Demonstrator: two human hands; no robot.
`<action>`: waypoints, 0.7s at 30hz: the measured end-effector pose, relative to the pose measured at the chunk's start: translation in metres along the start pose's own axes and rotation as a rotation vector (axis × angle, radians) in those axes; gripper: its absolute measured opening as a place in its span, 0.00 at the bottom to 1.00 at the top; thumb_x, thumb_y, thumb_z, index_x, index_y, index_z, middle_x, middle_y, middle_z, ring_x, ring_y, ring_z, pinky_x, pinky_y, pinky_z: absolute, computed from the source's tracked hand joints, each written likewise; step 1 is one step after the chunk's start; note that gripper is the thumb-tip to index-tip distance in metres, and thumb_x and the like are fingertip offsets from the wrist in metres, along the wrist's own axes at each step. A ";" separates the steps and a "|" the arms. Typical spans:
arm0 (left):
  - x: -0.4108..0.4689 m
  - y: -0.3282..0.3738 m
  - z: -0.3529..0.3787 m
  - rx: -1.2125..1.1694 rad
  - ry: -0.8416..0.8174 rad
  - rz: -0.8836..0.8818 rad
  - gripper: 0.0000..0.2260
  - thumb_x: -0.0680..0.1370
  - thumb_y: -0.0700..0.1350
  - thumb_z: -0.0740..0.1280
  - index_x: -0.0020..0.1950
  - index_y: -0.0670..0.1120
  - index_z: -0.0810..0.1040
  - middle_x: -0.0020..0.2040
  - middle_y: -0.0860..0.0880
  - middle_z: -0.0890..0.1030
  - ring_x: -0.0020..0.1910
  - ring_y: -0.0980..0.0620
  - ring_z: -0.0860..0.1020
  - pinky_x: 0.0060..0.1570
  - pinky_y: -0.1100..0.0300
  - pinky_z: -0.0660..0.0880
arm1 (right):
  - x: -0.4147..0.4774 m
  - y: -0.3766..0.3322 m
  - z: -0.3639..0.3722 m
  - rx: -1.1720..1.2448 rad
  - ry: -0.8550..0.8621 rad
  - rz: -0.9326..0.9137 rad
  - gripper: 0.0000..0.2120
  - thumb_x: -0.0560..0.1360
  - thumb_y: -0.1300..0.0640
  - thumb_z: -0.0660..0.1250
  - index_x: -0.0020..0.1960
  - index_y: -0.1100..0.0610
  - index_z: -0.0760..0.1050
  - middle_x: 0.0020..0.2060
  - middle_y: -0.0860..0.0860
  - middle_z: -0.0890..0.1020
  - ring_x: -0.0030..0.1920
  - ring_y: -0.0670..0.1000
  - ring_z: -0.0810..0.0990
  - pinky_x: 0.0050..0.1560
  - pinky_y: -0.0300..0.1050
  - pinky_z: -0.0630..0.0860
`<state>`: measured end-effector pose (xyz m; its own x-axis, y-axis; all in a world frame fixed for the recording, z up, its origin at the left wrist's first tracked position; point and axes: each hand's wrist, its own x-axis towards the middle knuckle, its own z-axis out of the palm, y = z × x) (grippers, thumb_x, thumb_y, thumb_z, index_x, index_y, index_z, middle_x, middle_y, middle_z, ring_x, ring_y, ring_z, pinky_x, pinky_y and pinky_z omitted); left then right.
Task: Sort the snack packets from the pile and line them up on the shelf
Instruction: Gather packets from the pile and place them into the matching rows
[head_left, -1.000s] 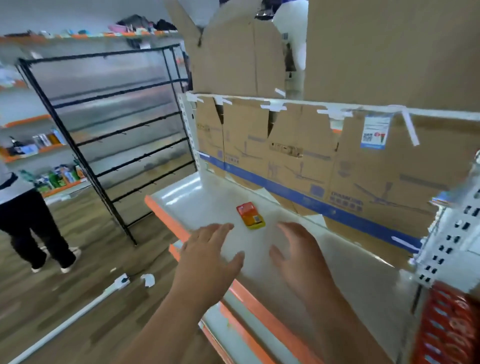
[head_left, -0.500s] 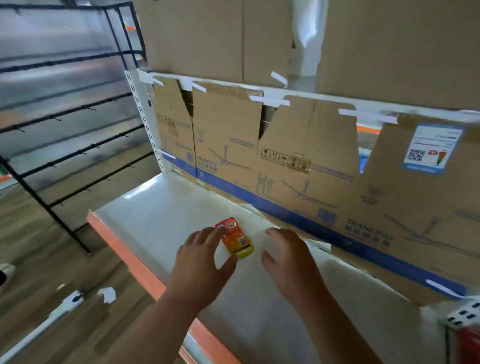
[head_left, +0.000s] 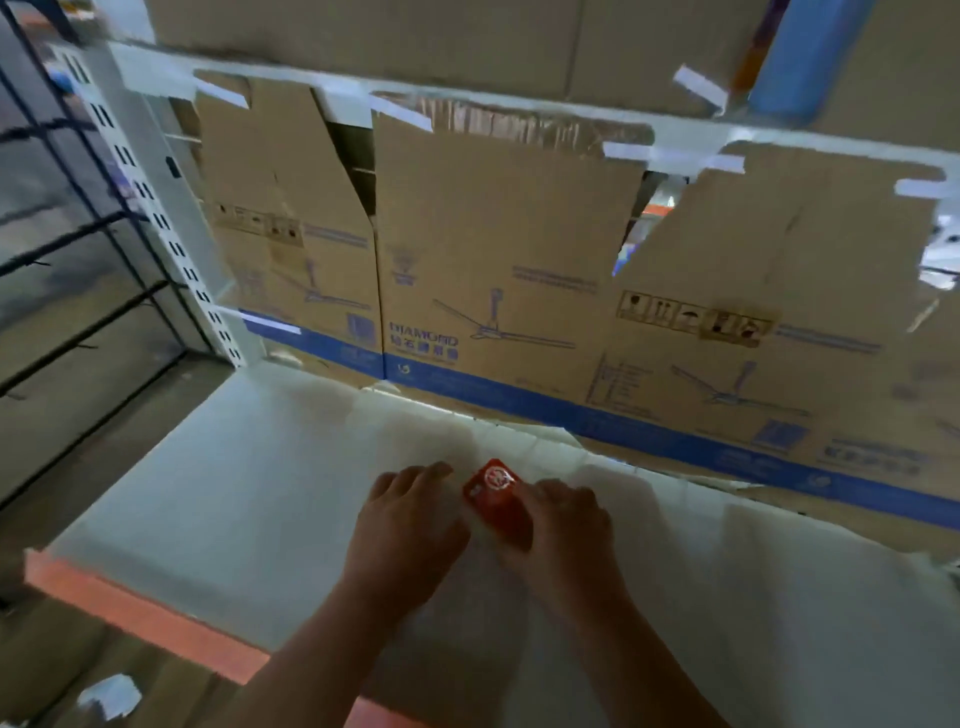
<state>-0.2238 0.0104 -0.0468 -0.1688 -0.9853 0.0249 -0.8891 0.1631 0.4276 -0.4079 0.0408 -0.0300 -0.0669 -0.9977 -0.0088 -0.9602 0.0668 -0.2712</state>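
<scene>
One packet (head_left: 493, 491) lies on the shelf (head_left: 234, 493), near the boxes (head_left: 493, 260). Your right hand (head_left: 563, 530) curls its fingers on it; your left hand (head_left: 410, 525) rests loosely spread, holding nothing. No row yet; pile unseen.

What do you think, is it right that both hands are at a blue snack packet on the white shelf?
No: the head view shows the snack packet is red, not blue; left hand and right hand are at it on the white shelf.
</scene>
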 end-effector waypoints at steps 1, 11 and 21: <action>0.002 -0.004 0.003 0.014 -0.005 0.015 0.32 0.72 0.65 0.60 0.74 0.54 0.72 0.70 0.53 0.77 0.67 0.48 0.73 0.67 0.55 0.70 | 0.001 -0.005 0.002 -0.005 0.008 0.022 0.27 0.73 0.32 0.65 0.68 0.43 0.74 0.58 0.45 0.79 0.55 0.52 0.75 0.56 0.51 0.74; 0.003 -0.005 0.002 0.042 0.060 0.114 0.26 0.67 0.57 0.76 0.62 0.48 0.81 0.57 0.47 0.83 0.53 0.42 0.79 0.49 0.51 0.79 | -0.003 -0.006 0.004 0.289 0.216 0.157 0.08 0.79 0.49 0.65 0.48 0.50 0.82 0.38 0.46 0.83 0.37 0.44 0.79 0.40 0.45 0.77; 0.003 -0.013 0.007 -0.015 0.022 0.086 0.27 0.71 0.60 0.65 0.69 0.51 0.77 0.63 0.48 0.79 0.58 0.44 0.75 0.55 0.51 0.75 | -0.016 -0.011 0.021 0.077 0.168 0.336 0.26 0.73 0.38 0.70 0.66 0.50 0.76 0.57 0.51 0.79 0.55 0.54 0.76 0.56 0.52 0.76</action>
<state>-0.2161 0.0053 -0.0584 -0.2351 -0.9685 0.0822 -0.8650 0.2470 0.4367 -0.3906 0.0557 -0.0469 -0.4236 -0.9047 0.0464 -0.8547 0.3822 -0.3513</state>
